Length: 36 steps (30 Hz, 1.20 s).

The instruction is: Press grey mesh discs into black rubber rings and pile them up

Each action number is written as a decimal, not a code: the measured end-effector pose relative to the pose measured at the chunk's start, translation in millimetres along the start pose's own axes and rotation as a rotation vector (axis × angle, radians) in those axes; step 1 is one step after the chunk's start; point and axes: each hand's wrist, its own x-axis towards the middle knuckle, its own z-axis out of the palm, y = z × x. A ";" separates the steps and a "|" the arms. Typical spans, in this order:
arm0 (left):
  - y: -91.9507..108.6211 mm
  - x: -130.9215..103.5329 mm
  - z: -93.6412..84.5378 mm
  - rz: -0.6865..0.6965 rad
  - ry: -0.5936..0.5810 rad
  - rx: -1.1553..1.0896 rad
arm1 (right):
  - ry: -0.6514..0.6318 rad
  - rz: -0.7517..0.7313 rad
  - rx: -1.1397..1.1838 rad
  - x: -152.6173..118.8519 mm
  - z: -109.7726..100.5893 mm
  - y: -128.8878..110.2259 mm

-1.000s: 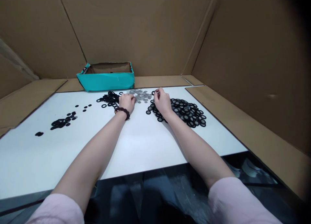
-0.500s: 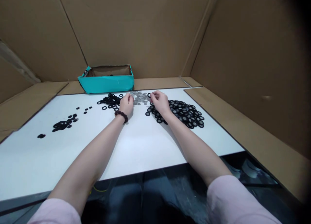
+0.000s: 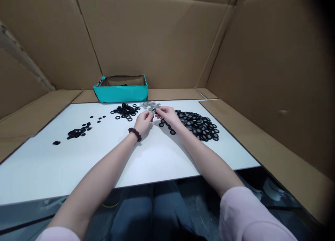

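My right hand point(image 3: 169, 116) pinches a small black ring point(image 3: 154, 110) at its fingertips, above the white tabletop. Close beside it, my left hand point(image 3: 143, 122), with a dark beaded bracelet point(image 3: 135, 133) on the wrist, has its fingers pressed together; what they hold is too small to make out. Behind the hands lie thin grey translucent discs point(image 3: 149, 104). A large pile of black rings with grey centres point(image 3: 200, 126) spreads to the right of my right hand. Left of the discs is a smaller heap of black rings point(image 3: 125, 110).
Small black discs point(image 3: 77, 132) lie scattered on the left of the white table point(image 3: 157, 160). At the back stands a turquoise box point(image 3: 121, 93) with an open top and some dark pieces inside. Cardboard walls point(image 3: 157, 42) enclose the back and sides.
My two hands have come together, with the ring in my right hand carried left, away from the pile. The view has shifted slightly.
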 end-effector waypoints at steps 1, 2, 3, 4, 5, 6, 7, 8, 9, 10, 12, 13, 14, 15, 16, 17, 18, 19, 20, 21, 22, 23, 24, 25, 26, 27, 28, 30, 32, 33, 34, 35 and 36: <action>-1.5 1.8 -2.4 -0.015 -0.024 -0.014 | -0.004 0.004 -0.015 -0.5 0.0 -1.2; -2.8 3.3 -4.4 -0.038 -0.046 -0.023 | -0.014 0.007 -0.028 -1.2 0.0 -2.5; -3.7 4.2 -5.9 -0.065 -0.062 -0.032 | -0.032 0.009 -0.041 -2.0 0.0 -3.9; -3.8 4.7 -7.0 -0.093 -0.073 -0.042 | -0.052 0.011 -0.054 -2.7 -0.1 -5.2; -3.2 4.6 -7.5 -0.121 -0.074 -0.054 | -0.071 0.014 -0.064 -3.4 -0.2 -6.3; -1.7 4.2 -7.6 -0.148 -0.073 -0.068 | -0.088 0.018 -0.071 -4.0 -0.3 -7.2; 0.5 3.6 -7.4 -0.170 -0.070 -0.081 | -0.099 0.024 -0.075 -4.2 -0.6 -7.7; 3.0 3.0 -7.2 -0.192 -0.063 -0.089 | -0.104 0.030 -0.073 -4.2 -0.9 -7.8; 5.6 2.5 -6.8 -0.213 -0.065 -0.091 | -0.105 0.038 -0.068 -4.0 -1.2 -7.5; 7.7 2.3 -6.6 -0.227 -0.064 -0.095 | -0.103 0.047 -0.062 -3.6 -1.7 -7.0; 10.1 2.6 -6.3 -0.240 -0.077 -0.113 | -0.104 0.074 -0.048 -2.8 -2.7 -5.6; 10.4 2.9 -6.3 -0.242 -0.084 -0.130 | -0.109 0.093 -0.036 -2.7 -3.4 -5.1; 10.3 3.1 -6.4 -0.243 -0.092 -0.149 | -0.115 0.113 -0.019 -2.7 -4.0 -4.8; 10.1 3.2 -6.6 -0.245 -0.098 -0.169 | -0.122 0.130 0.000 -3.0 -4.7 -4.8; 10.0 3.2 -6.7 -0.254 -0.105 -0.189 | -0.128 0.141 0.018 -3.5 -5.5 -5.2; 10.3 2.9 -6.9 -0.272 -0.114 -0.209 | -0.134 0.149 0.032 -4.0 -6.4 -5.7; 11.0 2.4 -7.0 -0.296 -0.122 -0.227 | -0.141 0.160 0.042 -4.6 -7.3 -6.5; 12.0 1.9 -7.0 -0.323 -0.132 -0.239 | -0.151 0.176 0.047 -5.1 -8.4 -7.3; 13.2 1.4 -6.8 -0.347 -0.142 -0.244 | -0.162 0.197 0.050 -5.5 -9.5 -8.2; 14.2 0.9 -6.4 -0.365 -0.149 -0.246 | -0.173 0.222 0.051 -5.9 -10.8 -9.0; 15.0 0.5 -5.9 -0.374 -0.153 -0.246 | -0.183 0.246 0.050 -6.0 -12.0 -9.7; 15.3 0.3 -5.2 -0.376 -0.153 -0.248 | -0.194 0.263 0.047 -6.1 -13.3 -10.2; 15.1 0.3 -4.5 -0.375 -0.152 -0.249 | -0.205 0.273 0.040 -6.2 -14.5 -10.5; 14.4 0.4 -3.9 -0.377 -0.157 -0.250 | -0.219 0.282 0.029 -6.2 -15.6 -10.7; 13.1 0.7 -3.4 -0.383 -0.165 -0.247 | -0.234 0.289 0.015 -6.1 -16.4 -10.6; 11.6 1.1 -3.3 -0.392 -0.177 -0.236 | -0.250 0.295 0.000 -6.1 -17.1 -10.4; 9.9 1.5 -3.4 -0.401 -0.190 -0.217 | -0.263 0.298 -0.017 -6.0 -17.5 -10.1; 6.5 1.9 -4.5 -0.403 -0.219 -0.151 | -0.276 0.299 -0.054 -5.9 -17.7 -9.3; 3.8 1.8 -6.1 -0.363 -0.229 -0.059 | -0.282 0.292 -0.101 -6.0 -17.3 -8.8; 3.0 1.6 -6.9 -0.331 -0.225 -0.009 | -0.286 0.287 -0.125 -6.1 -17.0 -8.8; 2.6 1.5 -7.5 -0.298 -0.213 0.031 | -0.288 0.281 -0.150 -6.3 -16.5 -9.0; 2.7 1.4 -7.9 -0.268 -0.193 0.049 | -0.290 0.271 -0.175 -6.7 -16.1 -9.4; 3.2 1.5 -8.1 -0.243 -0.171 0.045 | -0.290 0.257 -0.200 -7.4 -15.5 -10.2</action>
